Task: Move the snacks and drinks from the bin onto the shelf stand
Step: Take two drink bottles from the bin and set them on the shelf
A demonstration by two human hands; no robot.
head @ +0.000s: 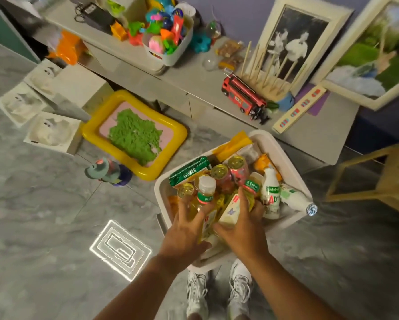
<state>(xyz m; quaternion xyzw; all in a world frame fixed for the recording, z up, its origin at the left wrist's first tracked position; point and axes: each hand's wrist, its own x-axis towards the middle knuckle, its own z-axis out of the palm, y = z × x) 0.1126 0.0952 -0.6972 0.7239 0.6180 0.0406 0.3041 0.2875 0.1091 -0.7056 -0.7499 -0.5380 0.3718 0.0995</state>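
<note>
A white bin (294, 173) stands on the floor in front of my feet, packed with snacks and drinks. My left hand (184, 229) reaches in and curls its fingers round a yellow tea bottle (204, 198) with a green label and white cap. My right hand (243, 229) grips a cream drink carton (230, 211), its fingers lying beside a second tea bottle (252, 185). Gold-capped pink bottles (237, 168), a green snack pack (189, 170) and white milk bottles (271, 192) fill the rest. The wooden shelf stand (378, 181) is at the right edge.
A yellow inflatable tray (180, 132) of green sand and a grey toy figure (108, 172) sit on the floor left of the bin. A low cabinet (193, 88) behind carries toys, a red bus (242, 95) and picture frames. White boxes (48, 132) lie far left.
</note>
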